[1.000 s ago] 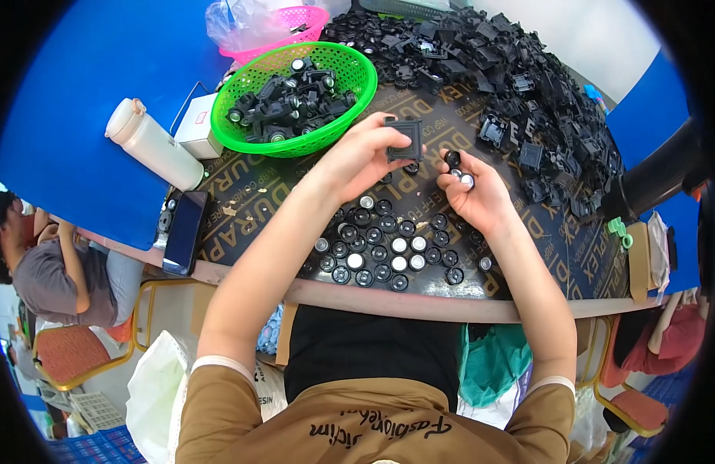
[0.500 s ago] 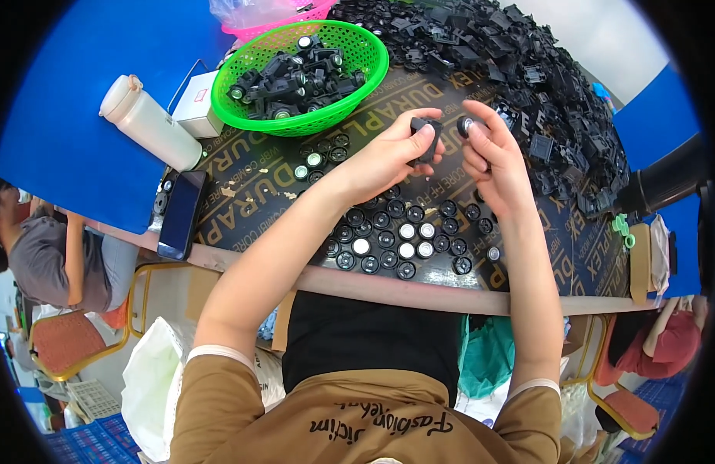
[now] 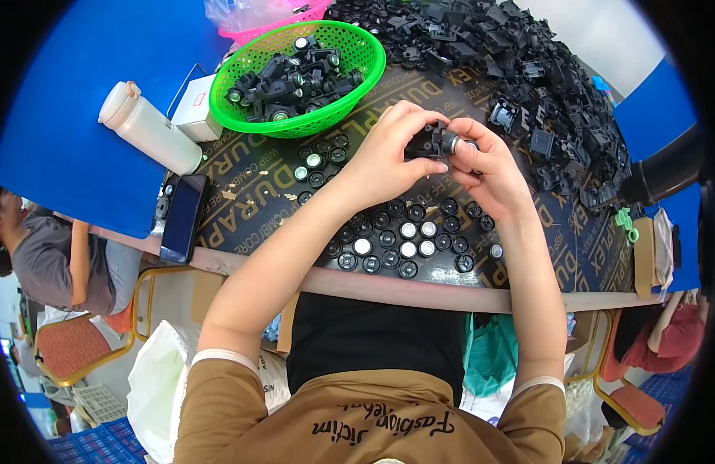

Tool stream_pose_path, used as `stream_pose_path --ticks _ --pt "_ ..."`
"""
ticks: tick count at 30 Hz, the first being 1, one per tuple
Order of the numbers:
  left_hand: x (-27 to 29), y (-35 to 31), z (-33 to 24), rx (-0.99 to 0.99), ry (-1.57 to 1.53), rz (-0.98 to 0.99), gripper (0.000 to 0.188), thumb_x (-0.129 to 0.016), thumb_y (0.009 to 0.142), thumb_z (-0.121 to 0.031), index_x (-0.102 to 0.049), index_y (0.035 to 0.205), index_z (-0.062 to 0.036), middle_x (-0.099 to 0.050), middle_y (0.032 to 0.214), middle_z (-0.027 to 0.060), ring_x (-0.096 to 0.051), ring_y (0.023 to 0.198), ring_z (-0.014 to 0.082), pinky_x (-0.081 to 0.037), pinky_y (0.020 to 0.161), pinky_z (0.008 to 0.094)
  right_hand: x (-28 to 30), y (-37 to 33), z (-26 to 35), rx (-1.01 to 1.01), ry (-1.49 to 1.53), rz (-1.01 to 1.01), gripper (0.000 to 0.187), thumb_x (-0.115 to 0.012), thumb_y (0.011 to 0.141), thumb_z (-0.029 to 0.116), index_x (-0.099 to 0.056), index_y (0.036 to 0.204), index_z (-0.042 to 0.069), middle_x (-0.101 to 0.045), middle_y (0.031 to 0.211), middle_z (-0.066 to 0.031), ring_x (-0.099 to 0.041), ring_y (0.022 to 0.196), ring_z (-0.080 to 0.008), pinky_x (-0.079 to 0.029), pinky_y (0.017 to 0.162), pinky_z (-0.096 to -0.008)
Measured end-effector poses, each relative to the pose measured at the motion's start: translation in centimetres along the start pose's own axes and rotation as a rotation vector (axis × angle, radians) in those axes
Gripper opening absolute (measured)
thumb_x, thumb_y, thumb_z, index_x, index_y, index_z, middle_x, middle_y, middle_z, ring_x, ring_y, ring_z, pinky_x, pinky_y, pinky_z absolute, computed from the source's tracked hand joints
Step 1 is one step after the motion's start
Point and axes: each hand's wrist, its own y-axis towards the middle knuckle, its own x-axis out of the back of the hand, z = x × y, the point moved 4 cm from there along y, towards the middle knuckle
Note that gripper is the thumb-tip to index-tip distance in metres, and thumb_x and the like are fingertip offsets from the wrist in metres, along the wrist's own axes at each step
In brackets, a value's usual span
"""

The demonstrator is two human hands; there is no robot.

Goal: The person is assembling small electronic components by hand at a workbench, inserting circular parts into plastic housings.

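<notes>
Left hand (image 3: 396, 151) above dark tabletop (image 3: 547, 259); blue panels (image 3: 71, 166) flanking.

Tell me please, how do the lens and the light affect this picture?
In the head view, the table's front edge bends and black fills the corners; in the head view too, a pale shine lies on the dark tabletop; also in the head view, the black part in the left hand is dark, so its fine details are hard to tell.

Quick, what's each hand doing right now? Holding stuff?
Left hand: closed around a black plastic part.
Right hand: closed, fingertips pinching a small black wheel at that part's side.
</notes>
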Motion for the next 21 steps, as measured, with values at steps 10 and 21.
stream_pose_path --ticks 10,21 --pt "0.9 0.1 -1.7 -0.195 0.217 -0.005 0.047 -0.075 0.064 -0.019 -0.058 0.106 -0.0048 -0.059 0.094 0.0107 -0.052 0.092 0.0274 -0.043 0.082 0.0353 -0.6 0.0 -0.4 -0.035 -0.044 0.052 0.026 -0.064 0.083 0.006 -0.049 0.104 0.009 -0.055 0.084 -0.0015 -0.042 0.058 -0.0019 -0.027 0.044 -0.0144" --pt "0.8 -0.2 -2.3 -0.209 0.226 -0.002 0.045 -0.074 0.064 -0.018 -0.057 0.102 -0.0031 -0.056 0.090 0.0114 -0.052 0.086 0.0300 -0.043 0.078 0.0376 -0.8 0.0 -0.6 0.023 -0.053 0.093 0.029 -0.065 0.082 0.008 -0.047 0.104 0.009 -0.056 0.085 -0.0034 -0.043 0.057 -0.0027 -0.028 0.044 -0.0140"
